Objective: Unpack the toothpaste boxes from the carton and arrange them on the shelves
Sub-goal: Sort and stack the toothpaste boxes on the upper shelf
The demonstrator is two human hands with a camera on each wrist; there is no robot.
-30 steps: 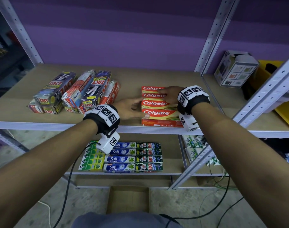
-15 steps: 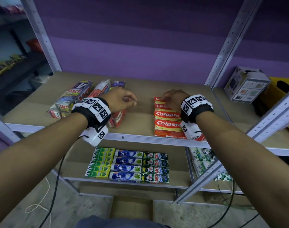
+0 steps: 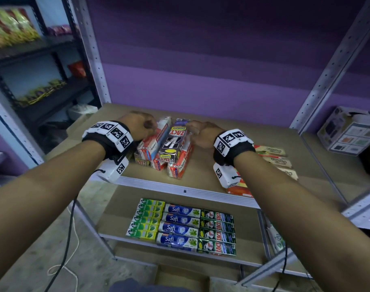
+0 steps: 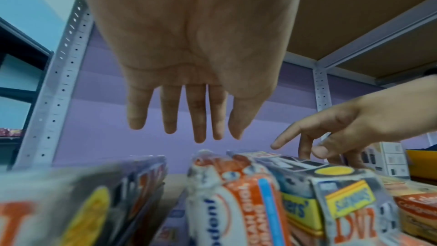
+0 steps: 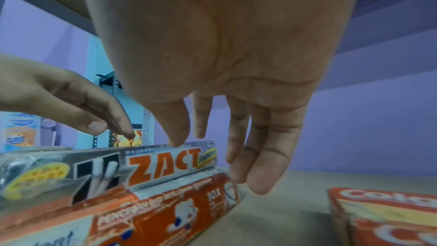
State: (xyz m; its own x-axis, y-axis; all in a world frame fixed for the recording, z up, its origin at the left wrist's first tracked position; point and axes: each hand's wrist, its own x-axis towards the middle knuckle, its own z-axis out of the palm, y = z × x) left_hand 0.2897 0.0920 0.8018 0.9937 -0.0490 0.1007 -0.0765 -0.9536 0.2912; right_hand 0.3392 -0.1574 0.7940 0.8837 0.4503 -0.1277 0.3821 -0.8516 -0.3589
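1. Hands: we see two, left hand (image 3: 137, 125) and right hand (image 3: 203, 133), fingers relaxed, grasping nothing, over the shrink-wrapped toothpaste packs (image 3: 165, 148).
2. Four Safi boxes (image 3: 178, 225) lie on the lower shelf (image 3: 116, 220).

"ZACT" on silver box (image 5: 163, 164) atop pile; "10X" on orange box (image 5: 165, 210) beneath; "Safi" on blue boxes (image 3: 181, 225), lower shelf; "Colgate", partly visible, on red box (image 5: 387, 214)

Left hand (image 4: 189, 44), straight fingers (image 4: 197, 115), above blurred toothpaste packs (image 4: 236, 203).
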